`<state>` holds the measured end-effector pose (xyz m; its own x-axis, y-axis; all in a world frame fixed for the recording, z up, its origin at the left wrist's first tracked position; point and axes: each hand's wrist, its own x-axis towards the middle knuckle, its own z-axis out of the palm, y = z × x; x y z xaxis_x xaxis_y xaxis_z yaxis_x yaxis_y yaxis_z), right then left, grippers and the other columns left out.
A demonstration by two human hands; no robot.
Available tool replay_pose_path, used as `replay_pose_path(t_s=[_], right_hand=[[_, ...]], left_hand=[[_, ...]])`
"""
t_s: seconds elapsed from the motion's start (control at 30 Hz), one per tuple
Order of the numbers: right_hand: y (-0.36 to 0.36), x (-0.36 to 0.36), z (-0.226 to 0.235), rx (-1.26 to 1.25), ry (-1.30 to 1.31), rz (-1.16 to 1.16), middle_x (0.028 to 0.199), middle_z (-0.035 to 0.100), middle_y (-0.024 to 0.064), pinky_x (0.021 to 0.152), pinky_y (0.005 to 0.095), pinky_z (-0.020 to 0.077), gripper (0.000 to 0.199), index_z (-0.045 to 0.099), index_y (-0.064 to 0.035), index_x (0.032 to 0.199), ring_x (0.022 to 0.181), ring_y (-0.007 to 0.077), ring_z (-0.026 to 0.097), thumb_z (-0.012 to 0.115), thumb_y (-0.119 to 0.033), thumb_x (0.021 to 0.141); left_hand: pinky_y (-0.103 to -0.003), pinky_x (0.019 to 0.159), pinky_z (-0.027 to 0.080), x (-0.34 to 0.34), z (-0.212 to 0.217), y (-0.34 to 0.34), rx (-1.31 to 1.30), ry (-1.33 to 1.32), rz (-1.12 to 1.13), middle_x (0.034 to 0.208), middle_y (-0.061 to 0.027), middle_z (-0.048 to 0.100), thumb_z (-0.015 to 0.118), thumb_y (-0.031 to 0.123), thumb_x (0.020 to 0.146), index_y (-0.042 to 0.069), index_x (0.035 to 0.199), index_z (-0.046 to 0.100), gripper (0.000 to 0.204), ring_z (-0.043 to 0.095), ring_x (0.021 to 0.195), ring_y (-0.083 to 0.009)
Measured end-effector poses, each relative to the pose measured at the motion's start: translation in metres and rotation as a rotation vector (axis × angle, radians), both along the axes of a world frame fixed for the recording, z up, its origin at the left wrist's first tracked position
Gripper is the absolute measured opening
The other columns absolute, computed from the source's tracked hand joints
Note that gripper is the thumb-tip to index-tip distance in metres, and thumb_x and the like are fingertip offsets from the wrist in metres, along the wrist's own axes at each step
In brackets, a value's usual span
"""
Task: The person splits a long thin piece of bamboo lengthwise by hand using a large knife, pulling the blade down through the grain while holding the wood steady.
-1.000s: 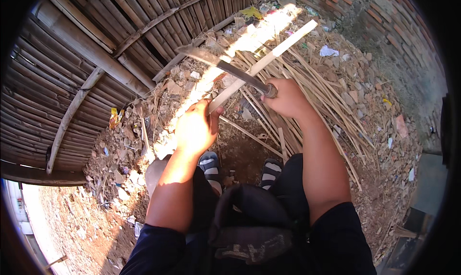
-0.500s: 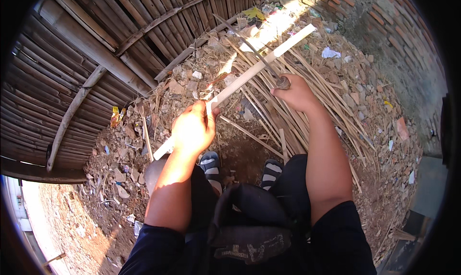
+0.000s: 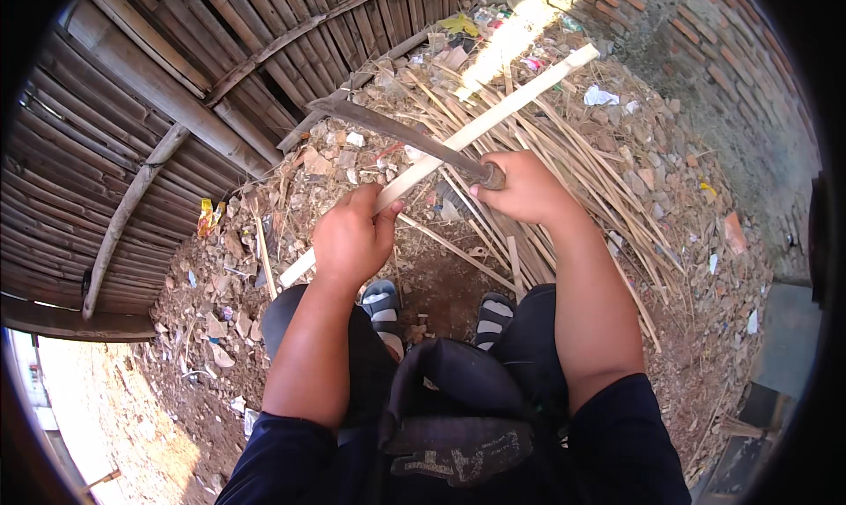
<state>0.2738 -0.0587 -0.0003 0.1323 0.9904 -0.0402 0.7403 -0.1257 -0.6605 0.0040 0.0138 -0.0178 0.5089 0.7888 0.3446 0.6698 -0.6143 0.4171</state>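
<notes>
My left hand (image 3: 351, 237) grips a long pale bamboo strip (image 3: 511, 104) that slants from my knee up to the far right. My right hand (image 3: 525, 188) is closed on the handle of a dark long-bladed knife (image 3: 388, 126). The blade lies across the strip, its tip pointing to the upper left. Both hands are held above my striped sandals (image 3: 384, 300) and dark trousers.
A heap of thin split bamboo slats (image 3: 608, 179) lies on the dirt ahead and to the right. A bamboo fence (image 3: 159, 91) curves along the left. A brick wall (image 3: 731, 55) stands at the right. Rubble and litter cover the ground; a dark bag (image 3: 458, 408) sits in my lap.
The knife swung away to the upper right half a second ago and now lies across the strip again, blade pointing left. My left hand has kept its hold on the strip.
</notes>
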Motion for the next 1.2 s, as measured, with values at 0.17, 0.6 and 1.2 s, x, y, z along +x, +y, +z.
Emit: replay_pose_path(t_s=[0.17,0.6,1.2], right_hand=[[0.006,-0.017,0.012,-0.058,-0.083,0.024,0.092,0.073,0.021,0.078,0.0462,0.0536,0.041,0.075,-0.0073,0.11,0.086,0.0376,0.071,0.084,-0.035,0.082],[0.006,-0.01,0.002,-0.097,-0.065,0.083,0.086,0.072,0.0203,0.079,0.0437,0.0529,0.036,0.075,-0.0058,0.108,0.082,0.0369,0.069,0.082,-0.033,0.085],[0.008,-0.026,0.0,-0.062,-0.045,0.001,0.078,0.072,0.0156,0.07,0.0429,0.0531,0.024,0.077,-0.0095,0.099,0.073,0.0339,0.07,0.081,-0.028,0.084]], left_hand=[[-0.05,0.07,0.056,-0.002,0.0,-0.001,-0.044,-0.046,0.019,0.09,-0.0185,0.073,0.07,0.033,0.097,0.005,0.112,0.069,0.032,0.072,0.08,-0.0407],[-0.05,0.07,0.055,-0.001,-0.002,-0.005,-0.036,-0.027,-0.001,0.091,-0.0211,0.074,0.071,0.033,0.097,0.003,0.112,0.069,0.034,0.071,0.078,-0.0418],[-0.051,0.071,0.057,0.0,-0.003,-0.002,-0.068,0.0,0.05,0.094,-0.0189,0.074,0.068,0.037,0.098,0.006,0.114,0.069,0.036,0.073,0.079,-0.0399]])
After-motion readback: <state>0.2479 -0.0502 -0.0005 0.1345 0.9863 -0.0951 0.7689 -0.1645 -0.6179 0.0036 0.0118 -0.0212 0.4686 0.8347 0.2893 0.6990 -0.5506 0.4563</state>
